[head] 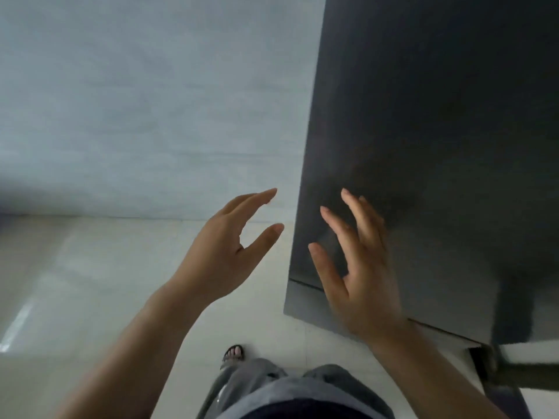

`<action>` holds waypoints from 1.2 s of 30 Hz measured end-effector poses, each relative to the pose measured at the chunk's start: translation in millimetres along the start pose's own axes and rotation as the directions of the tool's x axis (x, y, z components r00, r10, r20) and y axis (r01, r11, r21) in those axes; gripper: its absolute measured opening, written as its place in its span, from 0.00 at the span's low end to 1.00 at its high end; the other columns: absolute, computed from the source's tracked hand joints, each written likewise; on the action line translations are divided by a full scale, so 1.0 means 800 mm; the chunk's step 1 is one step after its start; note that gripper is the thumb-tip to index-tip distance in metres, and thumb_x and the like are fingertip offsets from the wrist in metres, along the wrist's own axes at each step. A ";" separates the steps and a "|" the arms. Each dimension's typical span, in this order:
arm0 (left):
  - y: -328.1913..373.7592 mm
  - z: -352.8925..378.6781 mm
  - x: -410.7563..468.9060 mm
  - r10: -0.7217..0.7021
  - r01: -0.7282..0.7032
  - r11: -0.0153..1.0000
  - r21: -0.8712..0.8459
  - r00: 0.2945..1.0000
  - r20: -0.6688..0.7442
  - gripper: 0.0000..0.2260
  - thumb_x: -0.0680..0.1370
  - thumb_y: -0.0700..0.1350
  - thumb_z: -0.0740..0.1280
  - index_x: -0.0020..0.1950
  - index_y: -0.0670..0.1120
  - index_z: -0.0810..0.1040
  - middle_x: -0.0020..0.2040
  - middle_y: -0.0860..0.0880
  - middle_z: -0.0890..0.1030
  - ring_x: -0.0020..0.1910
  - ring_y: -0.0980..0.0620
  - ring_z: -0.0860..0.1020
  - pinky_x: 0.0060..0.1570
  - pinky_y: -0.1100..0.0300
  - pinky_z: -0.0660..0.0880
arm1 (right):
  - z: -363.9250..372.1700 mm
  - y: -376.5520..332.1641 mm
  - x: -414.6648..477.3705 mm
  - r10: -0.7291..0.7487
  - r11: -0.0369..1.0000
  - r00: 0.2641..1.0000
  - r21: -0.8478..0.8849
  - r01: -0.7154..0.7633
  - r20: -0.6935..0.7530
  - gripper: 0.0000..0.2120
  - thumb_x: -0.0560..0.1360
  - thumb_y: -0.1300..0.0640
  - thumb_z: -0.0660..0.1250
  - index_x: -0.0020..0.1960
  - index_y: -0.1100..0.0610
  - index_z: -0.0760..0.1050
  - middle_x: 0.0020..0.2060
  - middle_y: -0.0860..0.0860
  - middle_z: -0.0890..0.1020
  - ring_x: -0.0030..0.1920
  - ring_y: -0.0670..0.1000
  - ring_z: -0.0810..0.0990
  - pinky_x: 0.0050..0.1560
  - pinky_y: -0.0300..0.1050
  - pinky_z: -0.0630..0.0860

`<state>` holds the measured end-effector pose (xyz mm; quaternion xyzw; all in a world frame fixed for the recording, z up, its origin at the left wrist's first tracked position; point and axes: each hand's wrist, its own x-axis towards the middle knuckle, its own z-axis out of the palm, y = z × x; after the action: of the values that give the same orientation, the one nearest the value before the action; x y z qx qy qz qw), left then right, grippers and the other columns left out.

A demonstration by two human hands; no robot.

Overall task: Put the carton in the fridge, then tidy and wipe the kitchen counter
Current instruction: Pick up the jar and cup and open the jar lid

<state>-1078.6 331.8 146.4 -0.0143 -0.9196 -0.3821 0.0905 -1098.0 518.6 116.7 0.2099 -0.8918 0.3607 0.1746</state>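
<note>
A tall dark grey fridge [438, 131] fills the right side of the head view, its doors closed, with a seam between the upper and lower door low on its front. My right hand [360, 267] is raised in front of the fridge door near its left edge, fingers spread and straight; whether it touches the door is unclear. My left hand [223, 252] hovers just left of the fridge's edge, fingers relaxed, holding nothing. No carton or counter is in view.
A pale wall [136, 101] stands behind and to the left of the fridge. Light floor tiles [90, 282] spread below. My legs in grey trousers and a sandalled foot [233, 354] show at the bottom.
</note>
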 end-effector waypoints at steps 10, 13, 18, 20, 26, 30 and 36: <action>-0.065 0.039 -0.203 -0.530 0.522 0.843 -0.130 0.847 -0.035 0.15 0.75 0.62 0.61 0.57 0.58 0.77 0.54 0.64 0.79 0.54 0.67 0.75 0.48 0.73 0.72 | 0.055 0.001 -0.073 -0.049 0.959 0.727 0.235 -0.157 0.685 0.25 0.73 0.36 0.52 0.63 0.47 0.70 0.63 0.39 0.70 0.65 0.37 0.65 0.63 0.27 0.61; -0.083 0.021 -0.241 -0.627 0.594 0.771 -0.228 0.771 -0.114 0.15 0.73 0.64 0.60 0.55 0.60 0.77 0.52 0.64 0.80 0.53 0.67 0.77 0.46 0.70 0.75 | 0.072 -0.025 -0.077 -0.156 0.960 0.617 0.266 -0.090 0.771 0.24 0.74 0.37 0.52 0.62 0.48 0.71 0.62 0.38 0.70 0.64 0.35 0.65 0.61 0.23 0.58; -0.122 -0.017 -0.304 -0.748 0.655 0.648 -0.389 0.645 -0.160 0.15 0.72 0.63 0.60 0.55 0.61 0.77 0.52 0.63 0.81 0.53 0.63 0.78 0.52 0.54 0.78 | 0.129 -0.085 -0.089 -0.266 0.932 0.546 0.356 -0.063 0.794 0.20 0.75 0.42 0.56 0.57 0.53 0.75 0.56 0.42 0.75 0.60 0.37 0.70 0.59 0.27 0.64; -0.143 -0.042 -0.331 -0.785 0.671 0.605 -0.430 0.593 -0.178 0.15 0.72 0.63 0.61 0.55 0.61 0.77 0.52 0.63 0.81 0.53 0.63 0.78 0.56 0.49 0.76 | 0.158 -0.115 -0.092 -0.306 0.923 0.509 0.381 -0.047 0.804 0.19 0.75 0.43 0.57 0.56 0.54 0.76 0.55 0.44 0.76 0.59 0.39 0.72 0.59 0.31 0.67; -0.196 -0.132 -0.417 -0.854 0.711 0.520 -0.474 0.432 -0.289 0.16 0.72 0.64 0.59 0.55 0.61 0.77 0.50 0.64 0.81 0.52 0.66 0.78 0.58 0.50 0.76 | 0.260 -0.236 -0.091 -0.474 0.875 0.359 0.476 0.088 0.804 0.20 0.74 0.40 0.55 0.56 0.51 0.75 0.55 0.42 0.76 0.59 0.39 0.72 0.58 0.31 0.68; -0.214 -0.181 -0.477 -0.878 0.733 0.462 -0.499 0.302 -0.370 0.14 0.72 0.64 0.59 0.54 0.63 0.75 0.50 0.66 0.79 0.51 0.68 0.77 0.56 0.54 0.76 | 0.326 -0.328 -0.100 -0.588 0.809 0.228 0.561 0.175 0.776 0.20 0.74 0.39 0.53 0.57 0.49 0.74 0.55 0.41 0.75 0.58 0.37 0.71 0.56 0.25 0.64; -0.237 -0.215 -0.549 -0.905 0.691 0.344 -0.636 0.062 -0.421 0.17 0.71 0.65 0.58 0.54 0.61 0.77 0.49 0.66 0.80 0.51 0.70 0.76 0.55 0.59 0.75 | 0.401 -0.430 -0.128 -0.678 0.718 0.024 0.655 0.234 0.735 0.22 0.75 0.39 0.52 0.58 0.51 0.74 0.55 0.41 0.74 0.56 0.37 0.70 0.55 0.26 0.65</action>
<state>-638.0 94.8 54.8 0.6419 -0.5795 -0.4531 0.2164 -890.0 89.7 47.7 0.6927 -0.5912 0.2233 -0.3476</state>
